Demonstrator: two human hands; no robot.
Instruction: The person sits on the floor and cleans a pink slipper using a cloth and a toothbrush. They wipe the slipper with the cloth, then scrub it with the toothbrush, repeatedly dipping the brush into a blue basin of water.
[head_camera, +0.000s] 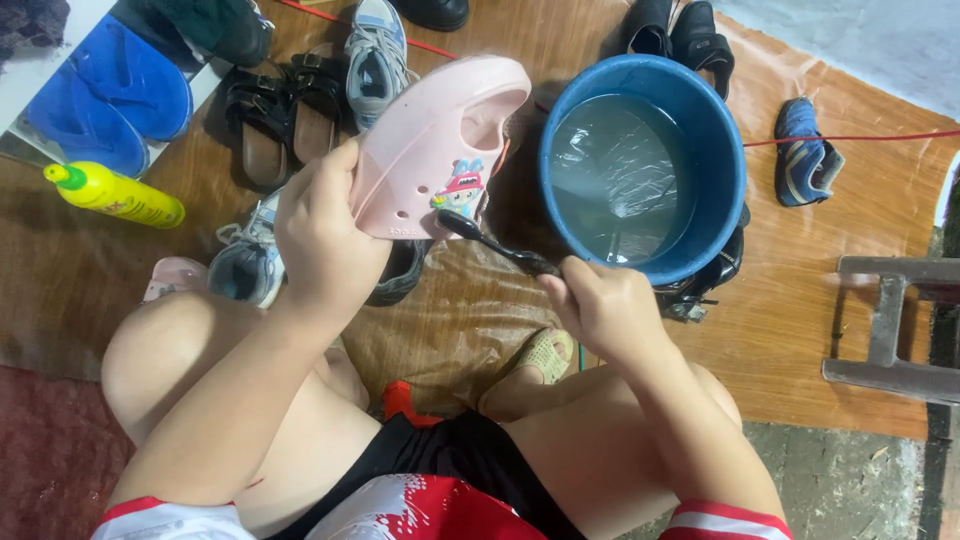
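Note:
My left hand (322, 240) grips a pale pink clog (425, 140) with holes and a small cartoon charm on its side, held up over the mat. My right hand (600, 305) holds a dark brush (495, 248) by its handle. The brush head touches the clog's lower edge next to the charm. A blue bucket (722, 140) of water stands just right of the clog, beyond my right hand.
Shoes lie around on the brown mat: grey sneakers (375, 60), black sandals (285, 110), blue slippers (105, 100), a blue shoe (805, 155), black shoes (675, 30). A yellow bottle (115, 195) lies at left. A metal stool frame (890, 320) stands at right.

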